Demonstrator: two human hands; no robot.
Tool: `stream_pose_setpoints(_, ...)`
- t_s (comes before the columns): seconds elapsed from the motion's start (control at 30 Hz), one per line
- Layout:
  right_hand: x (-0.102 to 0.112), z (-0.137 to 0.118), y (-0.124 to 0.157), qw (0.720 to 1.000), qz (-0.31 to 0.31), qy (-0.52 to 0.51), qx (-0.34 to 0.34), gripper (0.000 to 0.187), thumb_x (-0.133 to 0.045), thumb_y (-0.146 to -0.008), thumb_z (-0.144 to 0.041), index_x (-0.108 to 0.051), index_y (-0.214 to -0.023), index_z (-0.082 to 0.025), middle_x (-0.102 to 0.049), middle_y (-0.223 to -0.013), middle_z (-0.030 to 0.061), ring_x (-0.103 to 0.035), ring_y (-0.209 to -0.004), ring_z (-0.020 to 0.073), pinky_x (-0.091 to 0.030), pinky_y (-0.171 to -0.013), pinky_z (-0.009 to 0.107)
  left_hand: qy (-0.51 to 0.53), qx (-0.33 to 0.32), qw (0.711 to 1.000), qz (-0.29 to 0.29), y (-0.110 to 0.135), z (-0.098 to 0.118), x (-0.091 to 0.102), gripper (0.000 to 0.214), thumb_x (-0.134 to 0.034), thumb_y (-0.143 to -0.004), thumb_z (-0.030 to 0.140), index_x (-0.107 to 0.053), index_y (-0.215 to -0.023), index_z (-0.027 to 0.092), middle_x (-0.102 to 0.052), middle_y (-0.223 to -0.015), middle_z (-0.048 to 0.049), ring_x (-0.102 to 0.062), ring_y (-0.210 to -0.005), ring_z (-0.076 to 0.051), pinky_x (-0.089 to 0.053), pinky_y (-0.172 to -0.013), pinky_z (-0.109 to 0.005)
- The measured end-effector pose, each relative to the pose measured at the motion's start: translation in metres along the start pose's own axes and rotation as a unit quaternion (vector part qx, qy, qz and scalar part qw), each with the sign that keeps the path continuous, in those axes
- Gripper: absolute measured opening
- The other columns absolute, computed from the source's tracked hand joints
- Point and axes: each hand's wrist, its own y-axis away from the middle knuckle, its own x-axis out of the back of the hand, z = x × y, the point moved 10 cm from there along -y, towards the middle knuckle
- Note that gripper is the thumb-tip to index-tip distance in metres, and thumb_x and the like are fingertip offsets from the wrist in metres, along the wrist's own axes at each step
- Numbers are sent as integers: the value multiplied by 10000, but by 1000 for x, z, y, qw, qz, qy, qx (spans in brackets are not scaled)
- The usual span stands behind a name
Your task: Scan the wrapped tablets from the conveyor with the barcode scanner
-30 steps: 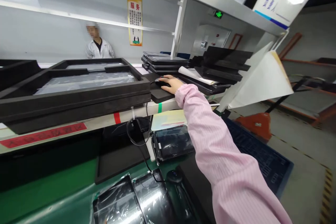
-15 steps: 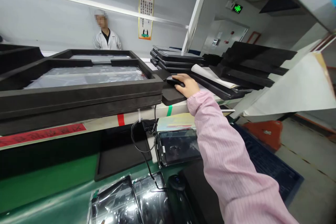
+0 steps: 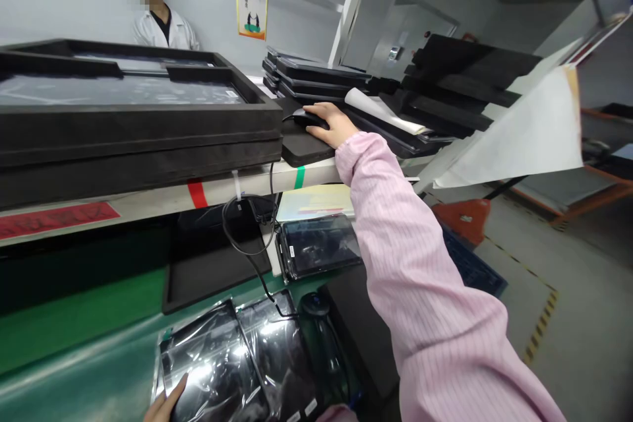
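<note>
My right hand [image 3: 332, 124] rests over a black computer mouse [image 3: 309, 119], its fingers curled along the sides. The mouse lies on a dark pad [image 3: 304, 146] on the raised shelf. At the bottom edge, my left hand [image 3: 167, 403] is partly in view, its fingers closed at the lower left edge of a black screen panel [image 3: 212, 349] in shiny clear film. A second film-wrapped panel [image 3: 274, 343] lies against it on the right. Next to that stands a black handheld scanner [image 3: 321, 330] with a cable.
Black foam trays [image 3: 143, 125] holding film-covered panels fill the shelf's left side. Stacked black panels [image 3: 316, 76] stand behind the mouse. More wrapped tablets [image 3: 321, 247] lie below the shelf, near a hanging cable [image 3: 227, 224]. A co-worker in a white coat [image 3: 165, 30] is beyond.
The view has tilted down and shifted right, so things sit higher and further left. My left hand's fingers have come further into view. My right hand stays on the mouse.
</note>
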Motion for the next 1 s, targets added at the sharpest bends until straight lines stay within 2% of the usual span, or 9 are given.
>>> stream_pose_setpoints(0.1, 0, -2, -1, 999, 2, -17, 31, 512, -598, -750, -306, -512, -1241, -189, -486, -1296, 80, -414, -1244, 221, -290, -1094, 370, 38, 19, 999, -15, 4, -4, -5, 575, -733, -426, 472, -554, -866, 149, -395, -1377, -220, -349, -1295, -354, -264, -1096, -447)
stream_pose_setpoints(0.27, 2, -8, 1, 998, -2, -23, 53, 518, -606, -749, -333, -508, -1239, -194, -496, -1299, 73, -422, -1238, 217, -305, -1090, 379, 42, 19, 999, -8, 1, -9, -4, 615, -734, -471, 489, -565, -954, 149, -483, -1314, -188, -367, -1285, -351, -250, -1101, -474)
stream_pose_setpoints(0.4, 7, -13, 4, 998, 24, -16, 51, 464, -587, -755, -298, -540, -1208, -209, -549, -1245, 60, -478, -1182, 223, -342, -1070, 386, 49, 30, 998, 3, -1, -14, -2, 751, -760, -463, 478, -517, -1074, 115, -376, -1394, -229, -348, -1297, -349, -253, -1100, -467)
stream_pose_setpoints(0.47, 10, -13, 6, 998, 43, -10, 42, 444, -581, -752, -275, -559, -1190, -211, -572, -1218, 57, -499, -1159, 224, -358, -1060, 381, 53, 23, 998, 10, 3, -9, -3, 760, -764, -452, 476, -522, -1070, 105, -341, -1416, -233, -326, -1310, -345, -240, -1107, -451)
stream_pose_setpoints(0.53, 11, -12, 7, 998, 53, -8, 34, 438, -580, -750, -272, -567, -1183, -208, -578, -1214, 59, -502, -1158, 226, -362, -1057, 376, 59, 9, 998, 15, 9, -2, -5, 680, -761, -447, 478, -569, -986, 110, -402, -1381, -220, -335, -1304, -346, -255, -1102, -443)
stream_pose_setpoints(0.63, 10, -10, 7, 998, 51, -9, 36, 445, -581, -752, -294, -562, -1189, -217, -571, -1222, 58, -500, -1162, 227, -363, -1054, 385, 72, 1, 997, 11, 18, 8, -9, 549, -767, -436, 447, -609, -858, 133, -573, -1212, -191, -384, -1273, -350, -284, -1087, -466)
stream_pose_setpoints(0.7, 9, -10, 7, 998, 45, -11, 47, 457, -583, -753, -316, -552, -1199, -221, -564, -1227, 60, -499, -1163, 228, -363, -1051, 390, 77, 1, 997, 6, 20, 10, -11, 508, -771, -433, 421, -616, -828, 141, -629, -1117, -177, -407, -1257, -350, -279, -1084, -485)
stream_pose_setpoints(1.0, 6, -8, 4, 997, 9, -23, 68, 501, -586, -758, -357, -510, -1238, -235, -517, -1280, 52, -449, -1217, 224, -332, -1070, 403, 72, 15, 997, 1, 13, 3, -8, 497, -779, -446, 394, -625, -843, 137, -676, -1004, -142, -479, -1194, -343, -320, -1059, -490)
